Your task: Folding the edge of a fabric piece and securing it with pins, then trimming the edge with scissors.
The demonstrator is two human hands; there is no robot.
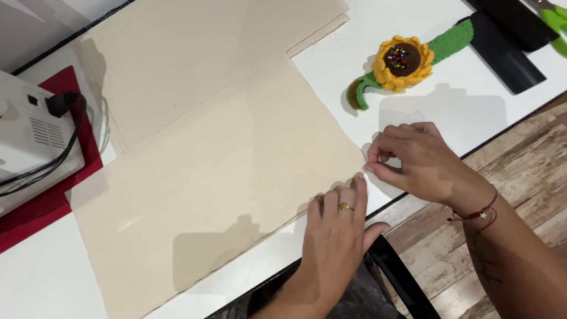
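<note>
Cream cloth (212, 171) lies flat across our white table (466, 112), a large sheet whose long run stretches away from us toward the upper left, where more of the same cloth is stacked under it. Its near right corner sits right between our hands, and that corner is what matters here.

Our left hand (338, 227) rests palm down on the sheet's lower right edge, fingers flat and spread, index tip reaching up to the corner; it grips nothing, only presses. Our right hand (416, 162) hovers just off the table beyond the corner, to its right, with thumb and forefinger pinched nearly closed. Whether something thin is caught in that pinch or the tips hold the cloth's very tip, we cannot tell. The corner points at the right hand, so the right is the nearer one to the tip, while the left pins the edge behind it.

Beyond the right hand, well apart, lies a sunflower pincushion (403, 62) studded with coloured pinheads. A white sewing machine (32, 139) on a red mat (71, 195) stands at far left.
</note>
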